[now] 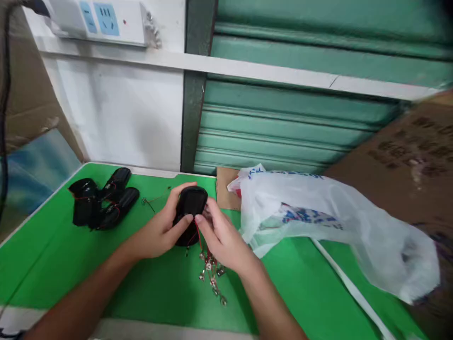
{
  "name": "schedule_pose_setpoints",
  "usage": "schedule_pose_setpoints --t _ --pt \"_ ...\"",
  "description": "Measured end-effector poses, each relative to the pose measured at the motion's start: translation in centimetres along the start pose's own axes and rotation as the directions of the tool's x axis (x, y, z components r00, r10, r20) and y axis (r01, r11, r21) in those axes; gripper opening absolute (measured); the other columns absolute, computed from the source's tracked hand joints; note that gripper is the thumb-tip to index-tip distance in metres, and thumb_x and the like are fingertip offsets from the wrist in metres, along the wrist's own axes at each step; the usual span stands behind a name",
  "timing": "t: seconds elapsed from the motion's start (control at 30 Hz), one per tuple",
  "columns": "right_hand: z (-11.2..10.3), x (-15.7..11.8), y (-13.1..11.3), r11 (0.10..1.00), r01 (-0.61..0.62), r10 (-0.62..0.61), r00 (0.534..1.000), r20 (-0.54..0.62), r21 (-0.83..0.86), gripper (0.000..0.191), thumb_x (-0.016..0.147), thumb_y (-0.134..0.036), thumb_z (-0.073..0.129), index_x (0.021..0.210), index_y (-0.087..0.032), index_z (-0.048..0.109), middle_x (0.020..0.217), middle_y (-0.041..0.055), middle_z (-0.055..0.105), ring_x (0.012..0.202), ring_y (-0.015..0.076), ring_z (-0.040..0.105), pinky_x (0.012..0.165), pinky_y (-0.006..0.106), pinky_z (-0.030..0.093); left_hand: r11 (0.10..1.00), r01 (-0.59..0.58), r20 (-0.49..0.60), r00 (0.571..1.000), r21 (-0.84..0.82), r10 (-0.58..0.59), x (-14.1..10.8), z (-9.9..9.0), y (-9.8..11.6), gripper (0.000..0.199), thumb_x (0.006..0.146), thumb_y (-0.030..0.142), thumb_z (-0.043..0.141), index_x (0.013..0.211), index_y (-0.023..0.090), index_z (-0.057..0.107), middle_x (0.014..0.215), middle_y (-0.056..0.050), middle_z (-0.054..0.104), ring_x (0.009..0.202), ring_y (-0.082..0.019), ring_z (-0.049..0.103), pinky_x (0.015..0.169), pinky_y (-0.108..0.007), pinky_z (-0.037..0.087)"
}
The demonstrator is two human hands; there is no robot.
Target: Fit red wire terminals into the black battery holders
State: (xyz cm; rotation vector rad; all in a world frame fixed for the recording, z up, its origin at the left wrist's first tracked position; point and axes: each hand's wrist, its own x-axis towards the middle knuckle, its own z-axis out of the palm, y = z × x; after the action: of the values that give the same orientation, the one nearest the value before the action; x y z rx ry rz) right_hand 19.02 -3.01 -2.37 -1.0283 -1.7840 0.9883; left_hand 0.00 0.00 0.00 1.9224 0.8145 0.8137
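Between both hands is a glossy black plastic casing (193, 200), tilted up over the green tabletop. My left hand (168, 229) grips its left side, thumb laid across the front. On the other side my right hand (217, 231) holds the casing's right edge, its thumb tip close to the left thumb near a thin red wire (198, 232). Whether a thumb pinches the wire I cannot tell. Below the hands lies a cluster of small metal parts on wires (211, 276). A further black part shows under the casing, partly hidden by the hands.
Several black casings with red wires (102, 200) lie at the left. A loose wired metal part (144, 201) rests near them. To the right are a white plastic bag (300, 203), a cardboard piece (226, 189) and a white strip (348, 283). A power strip (102, 21) hangs above.
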Motion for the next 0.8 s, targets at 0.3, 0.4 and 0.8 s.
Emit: schedule_pose_setpoints --t 0.3,0.4,0.8 --pt "-0.16 0.16 0.00 0.999 -0.038 0.037 0.999 -0.025 -0.023 0.030 0.108 -0.030 0.041 0.137 -0.024 0.046 0.126 0.0109 0.065 0.117 0.0253 0.063 0.100 0.045 0.052 0.999 -0.053 -0.056 0.997 -0.001 0.053 0.05 0.62 -0.42 0.056 0.104 0.036 0.047 0.155 0.026 0.025 0.154 -0.014 0.040 0.142 -0.031 0.043 0.120 -0.044 0.036" --pt "-0.19 0.17 -0.05 0.999 -0.040 0.040 0.999 -0.027 -0.029 0.031 0.108 -0.030 0.039 0.138 -0.025 0.047 0.125 0.0102 0.065 0.115 0.0249 0.063 0.098 0.044 0.053 0.999 -0.047 -0.064 0.997 -0.004 0.047 0.11 0.68 -0.62 0.058 0.103 0.035 0.048 0.155 0.026 0.024 0.152 -0.013 0.042 0.141 -0.030 0.044 0.120 -0.044 0.035" --pt "0.40 0.34 -0.06 0.998 -0.041 0.039 0.997 -0.062 -0.042 0.035 0.108 -0.031 0.038 0.141 -0.022 0.044 0.126 0.0127 0.065 0.114 0.0266 0.065 0.096 0.044 0.053 0.998 -0.045 -0.086 0.995 -0.034 0.042 0.10 0.97 -0.83 0.058 0.104 0.035 0.048 0.156 0.029 0.024 0.147 -0.012 0.045 0.135 -0.029 0.048 0.118 -0.044 0.038"
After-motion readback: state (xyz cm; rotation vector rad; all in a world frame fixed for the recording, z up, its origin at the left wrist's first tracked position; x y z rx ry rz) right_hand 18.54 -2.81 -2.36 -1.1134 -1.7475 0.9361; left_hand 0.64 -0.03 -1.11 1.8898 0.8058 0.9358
